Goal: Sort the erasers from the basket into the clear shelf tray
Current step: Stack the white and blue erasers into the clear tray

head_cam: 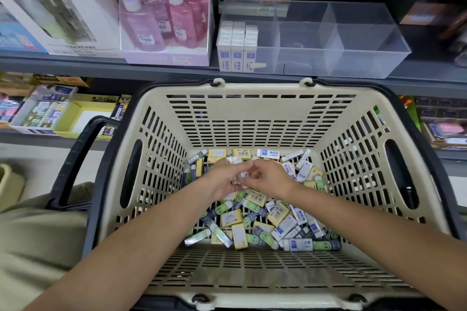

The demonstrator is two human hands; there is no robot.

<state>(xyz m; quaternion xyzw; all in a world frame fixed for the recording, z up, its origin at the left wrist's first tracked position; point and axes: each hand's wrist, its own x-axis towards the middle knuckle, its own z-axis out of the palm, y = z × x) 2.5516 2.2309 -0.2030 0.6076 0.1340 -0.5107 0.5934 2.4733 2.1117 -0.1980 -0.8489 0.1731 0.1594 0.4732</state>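
Left hand [225, 180] grip cups white erasers [243, 174]; right hand [269, 179] pinches them too, bunching batch inside basket [252, 121] for clear tray [353, 60].

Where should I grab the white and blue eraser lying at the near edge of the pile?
Pinch the white and blue eraser across its two long sides, coming down from above. It lies flat, lengthwise left to right, and its near side faces bare basket floor, so a thumb likely fits there.
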